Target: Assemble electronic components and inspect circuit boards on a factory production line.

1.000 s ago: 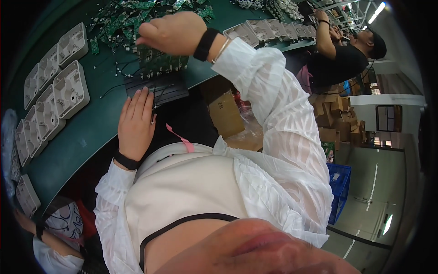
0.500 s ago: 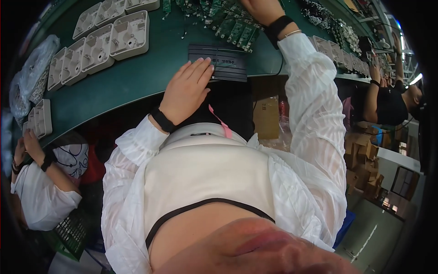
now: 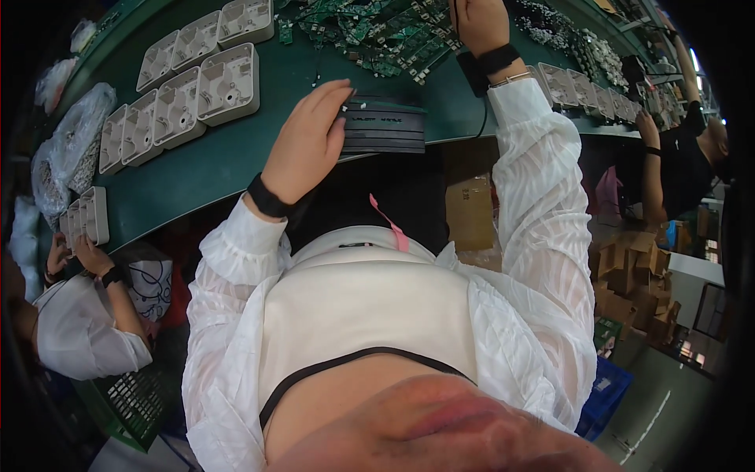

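Note:
My left hand [image 3: 307, 141] is at the left end of a flat, dark, ridged block [image 3: 384, 130] at the table's front edge. Its fingers are bent toward the thumb, with a tiny white bit between them; what they hold is too small to tell. A thin green strip [image 3: 389, 105] runs along the block's far edge. Higher up, my right hand [image 3: 484, 27] is curled beside a heap of green circuit boards [image 3: 385, 35], with a thin dark piece at its fingers. The top of the picture cuts off those fingertips. Below that wrist is a black object [image 3: 472, 75] with a cable.
Rows of light grey plastic housings [image 3: 228, 82] stand on the green table [image 3: 173, 197] at left, with more housings [image 3: 558, 82] at right. Clear plastic bags [image 3: 71, 149] lie far left. A co-worker's hands [image 3: 94, 256] touch a housing there; another person [image 3: 680, 165] works at right.
My left hand has shifted left from lying over the block to its left end, fingers now bent. The right hand has moved slightly right. The view has shifted a little.

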`<state>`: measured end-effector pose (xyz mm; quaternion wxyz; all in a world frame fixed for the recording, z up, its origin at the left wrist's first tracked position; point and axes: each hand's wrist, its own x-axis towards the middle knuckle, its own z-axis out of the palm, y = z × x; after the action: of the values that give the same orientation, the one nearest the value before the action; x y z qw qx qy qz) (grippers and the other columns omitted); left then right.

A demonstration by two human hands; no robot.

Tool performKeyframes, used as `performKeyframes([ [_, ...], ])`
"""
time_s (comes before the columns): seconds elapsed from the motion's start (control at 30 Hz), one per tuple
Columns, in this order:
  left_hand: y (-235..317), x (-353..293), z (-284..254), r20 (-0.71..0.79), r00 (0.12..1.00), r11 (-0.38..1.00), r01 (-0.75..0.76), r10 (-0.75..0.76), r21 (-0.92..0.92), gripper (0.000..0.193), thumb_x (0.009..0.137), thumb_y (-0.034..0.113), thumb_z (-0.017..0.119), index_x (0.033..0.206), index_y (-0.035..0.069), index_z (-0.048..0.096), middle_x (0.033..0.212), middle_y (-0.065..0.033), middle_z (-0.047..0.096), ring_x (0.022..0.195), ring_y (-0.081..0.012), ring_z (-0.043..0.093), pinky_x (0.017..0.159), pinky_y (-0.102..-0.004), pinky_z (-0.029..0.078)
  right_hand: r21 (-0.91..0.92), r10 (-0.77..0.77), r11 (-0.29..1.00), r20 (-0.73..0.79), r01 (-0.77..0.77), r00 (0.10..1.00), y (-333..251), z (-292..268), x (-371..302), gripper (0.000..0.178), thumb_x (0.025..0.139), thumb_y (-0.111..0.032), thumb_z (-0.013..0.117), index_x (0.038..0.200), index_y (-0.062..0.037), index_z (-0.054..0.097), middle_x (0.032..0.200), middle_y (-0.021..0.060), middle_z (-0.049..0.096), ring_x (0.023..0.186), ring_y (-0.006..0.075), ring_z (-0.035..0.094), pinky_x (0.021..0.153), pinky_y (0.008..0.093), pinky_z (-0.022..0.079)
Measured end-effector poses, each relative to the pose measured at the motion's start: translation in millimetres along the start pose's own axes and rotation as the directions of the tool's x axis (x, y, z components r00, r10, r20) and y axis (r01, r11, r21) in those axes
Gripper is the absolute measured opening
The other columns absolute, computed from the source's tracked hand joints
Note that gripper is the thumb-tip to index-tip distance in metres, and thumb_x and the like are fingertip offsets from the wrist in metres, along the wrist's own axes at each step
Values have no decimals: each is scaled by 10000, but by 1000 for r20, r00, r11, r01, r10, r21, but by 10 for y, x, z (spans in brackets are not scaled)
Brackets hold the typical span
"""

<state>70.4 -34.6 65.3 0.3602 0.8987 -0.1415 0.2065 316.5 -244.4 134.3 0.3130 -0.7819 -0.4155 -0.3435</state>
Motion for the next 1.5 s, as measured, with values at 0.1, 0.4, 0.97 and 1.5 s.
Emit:
performKeyframes([
  [0.1, -30, 163, 58, 35, 999, 1000, 8, -9, 17, 428, 890, 84, 698, 1301, 5, 607, 1385, -170, 598, 1246, -381, 581, 1046, -444, 478, 6, 80, 997, -41, -79, 996, 37, 3, -34, 198, 1068, -183, 518, 936, -35, 510, 744, 262, 558, 721, 483, 583, 594, 509, 434],
  [0.4, -41, 411, 259, 53, 981, 871, 193, -189, -452, 467, 962, 98, 687, 1402, 45, 541, 1324, -122, 625, 1216, -286, 616, 1045, -402, 497, 182, 208, 968, -195, -173, 958, -176, -143, 24, 241, 1088, -206, 507, 934, -24, 545, 749, 257, 550, 686, 489, 542, 580, 459, 430],
  [0.97, -175, 1692, 769, -284, 832, 662, 128, -477, -738, 509, 785, 93, 858, 1205, -33, 600, 946, -91, 713, 813, -235, 688, 778, -361, 558, -79, 313, 936, -262, -344, 913, 20, 87, 60, 312, 1082, -317, 503, 909, -65, 568, 760, 242, 644, 734, 492, 618, 625, 556, 471],
  [1.5, -148, 2290, 416, -497, 851, 905, -66, -169, -421, 425, 742, 146, 880, 1062, -36, 667, 990, -234, 739, 964, -373, 725, 864, -427, 559, -274, 396, 849, -236, -451, 888, 352, 343, 654, 354, 1073, -391, 470, 909, -99, 581, 785, 217, 688, 767, 464, 670, 689, 586, 514],
])
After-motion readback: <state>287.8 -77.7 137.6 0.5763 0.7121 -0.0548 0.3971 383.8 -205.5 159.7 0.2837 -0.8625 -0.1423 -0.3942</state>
